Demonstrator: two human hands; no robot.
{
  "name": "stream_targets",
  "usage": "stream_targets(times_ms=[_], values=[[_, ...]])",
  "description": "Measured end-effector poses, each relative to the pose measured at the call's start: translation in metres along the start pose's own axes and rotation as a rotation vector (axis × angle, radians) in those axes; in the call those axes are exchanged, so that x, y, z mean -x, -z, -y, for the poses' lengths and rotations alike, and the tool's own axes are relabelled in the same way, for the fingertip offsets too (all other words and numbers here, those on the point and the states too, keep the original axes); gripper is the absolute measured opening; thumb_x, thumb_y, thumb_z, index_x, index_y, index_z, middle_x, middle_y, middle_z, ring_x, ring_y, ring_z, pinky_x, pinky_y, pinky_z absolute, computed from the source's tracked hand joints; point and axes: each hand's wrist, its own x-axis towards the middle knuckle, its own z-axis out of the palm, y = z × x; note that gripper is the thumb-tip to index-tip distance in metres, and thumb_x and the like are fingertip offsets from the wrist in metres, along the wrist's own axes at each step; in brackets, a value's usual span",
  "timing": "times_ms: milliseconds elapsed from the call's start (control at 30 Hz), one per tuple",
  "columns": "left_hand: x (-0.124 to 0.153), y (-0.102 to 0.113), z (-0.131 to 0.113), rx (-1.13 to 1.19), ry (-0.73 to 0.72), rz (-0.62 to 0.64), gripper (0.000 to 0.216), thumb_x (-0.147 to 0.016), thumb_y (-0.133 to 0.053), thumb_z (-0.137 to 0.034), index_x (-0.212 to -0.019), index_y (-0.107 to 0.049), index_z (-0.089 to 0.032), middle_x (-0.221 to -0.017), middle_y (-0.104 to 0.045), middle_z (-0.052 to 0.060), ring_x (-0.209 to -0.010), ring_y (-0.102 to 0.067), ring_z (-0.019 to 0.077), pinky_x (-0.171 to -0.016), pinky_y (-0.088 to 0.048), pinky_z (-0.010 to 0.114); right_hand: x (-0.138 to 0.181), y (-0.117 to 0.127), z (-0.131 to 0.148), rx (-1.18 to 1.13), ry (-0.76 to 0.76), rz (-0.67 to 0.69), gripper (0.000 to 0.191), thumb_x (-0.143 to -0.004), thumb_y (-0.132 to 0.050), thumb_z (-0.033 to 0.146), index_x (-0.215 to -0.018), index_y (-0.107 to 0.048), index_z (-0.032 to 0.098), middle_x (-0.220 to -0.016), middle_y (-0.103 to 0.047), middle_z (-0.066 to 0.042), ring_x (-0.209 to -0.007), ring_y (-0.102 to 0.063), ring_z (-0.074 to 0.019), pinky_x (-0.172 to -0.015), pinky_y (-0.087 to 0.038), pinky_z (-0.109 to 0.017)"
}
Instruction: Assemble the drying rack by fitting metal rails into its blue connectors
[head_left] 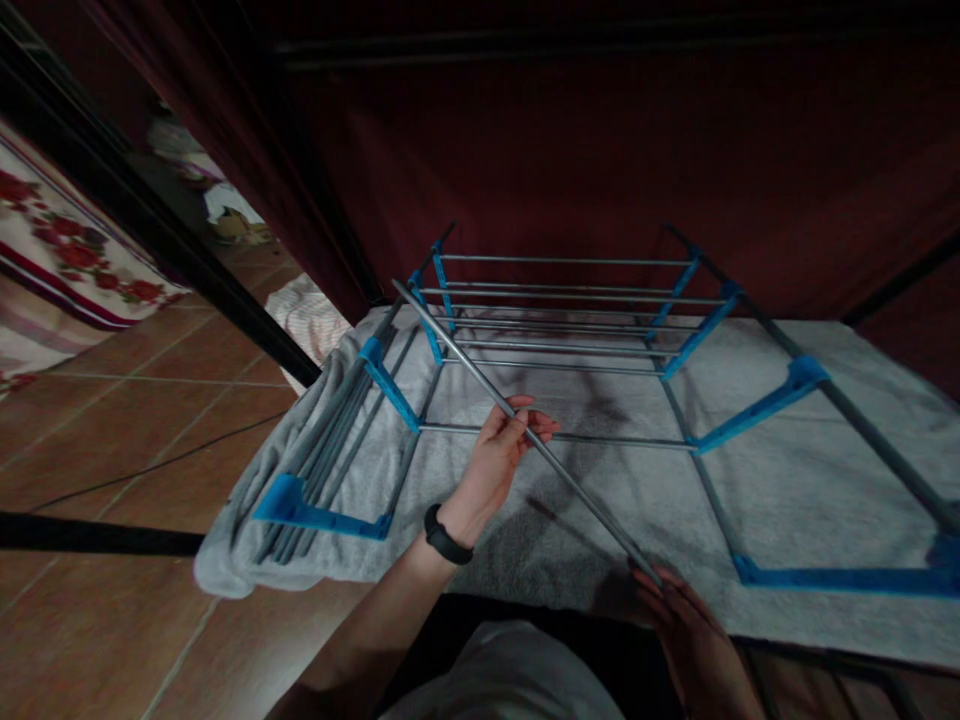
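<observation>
A thin grey metal rod (472,370) slants across the view, from upper left down to lower right. My left hand (508,432), with a black band on its wrist, pinches the rod near its middle. At the rod's lower end, my right hand (671,595) has its fingers around it. Beyond my hands stands a partly built rack (566,323) of grey tubes and blue plastic brackets (754,405), with several crossbars between its two sides. A bundle of loose grey rods (319,475) lies at the left, beside a blue bracket (300,508).
The rack rests on a grey blanket (772,350) over a raised surface. Dark red curtain (570,160) hangs behind it. Black frame poles (187,260) cross the left side. A cable (157,468) runs over the tiled floor (105,430), and floral cloth (67,240) hangs far left.
</observation>
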Motion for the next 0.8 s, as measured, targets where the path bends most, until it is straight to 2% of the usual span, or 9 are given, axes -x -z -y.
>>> stream_targets(times_ms=[200, 367, 500, 633, 800], values=[[0.007, -0.010, 0.011, -0.060, 0.047, 0.041, 0.025, -0.090, -0.067, -0.029, -0.112, -0.062, -0.018, -0.090, -0.073, 0.006, -0.094, -0.071, 0.0218, -0.087, -0.051, 0.036, 0.005, -0.055, 0.016, -0.120, -0.146, 0.025, 0.056, -0.066, -0.084, 0.054, -0.110, -0.070, 0.021, -0.109, -0.078, -0.011, -0.107, -0.072, -0.0319, -0.100, -0.054, -0.049], [0.017, -0.014, 0.022, -0.084, 0.100, 0.060, 0.026, -0.088, -0.071, -0.033, -0.109, -0.064, -0.019, -0.086, -0.073, 0.005, -0.087, -0.069, 0.0202, -0.083, -0.050, 0.034, 0.009, -0.105, 0.031, -0.143, -0.175, 0.089, 0.062, -0.058, -0.090, 0.054, -0.107, -0.070, 0.021, -0.104, -0.078, -0.011, -0.090, -0.074, -0.0298, -0.085, -0.058, -0.046], [0.025, -0.009, 0.037, -0.197, 0.078, 0.086, 0.025, -0.090, -0.068, -0.035, -0.110, -0.064, -0.020, -0.086, -0.072, 0.004, -0.084, -0.066, 0.0179, -0.084, -0.048, 0.032, 0.001, -0.132, 0.031, -0.203, -0.139, 0.189, 0.067, -0.056, -0.092, 0.054, -0.109, -0.069, 0.020, -0.102, -0.076, -0.012, -0.087, -0.073, -0.0287, -0.081, -0.058, -0.047], [0.030, 0.001, 0.046, -0.322, 0.078, 0.094, 0.027, -0.089, -0.070, -0.035, -0.112, -0.063, -0.022, -0.080, -0.070, 0.002, -0.082, -0.064, 0.0174, -0.080, -0.047, 0.030, -0.017, -0.144, 0.020, -0.147, -0.157, 0.327, 0.067, -0.050, -0.092, 0.055, -0.103, -0.071, 0.022, -0.094, -0.073, -0.008, -0.079, -0.068, -0.0249, -0.072, -0.056, -0.043], [0.028, 0.018, 0.043, -0.518, -0.005, 0.070, 0.026, -0.091, -0.063, -0.037, -0.114, -0.061, -0.024, -0.071, -0.059, -0.003, -0.071, -0.057, 0.0156, -0.076, -0.045, 0.028, -0.030, -0.135, 0.016, 0.014, -0.015, 0.246, 0.053, -0.056, -0.086, 0.056, -0.096, -0.073, 0.024, -0.087, -0.069, -0.003, -0.077, -0.063, -0.0218, -0.070, -0.051, -0.037]])
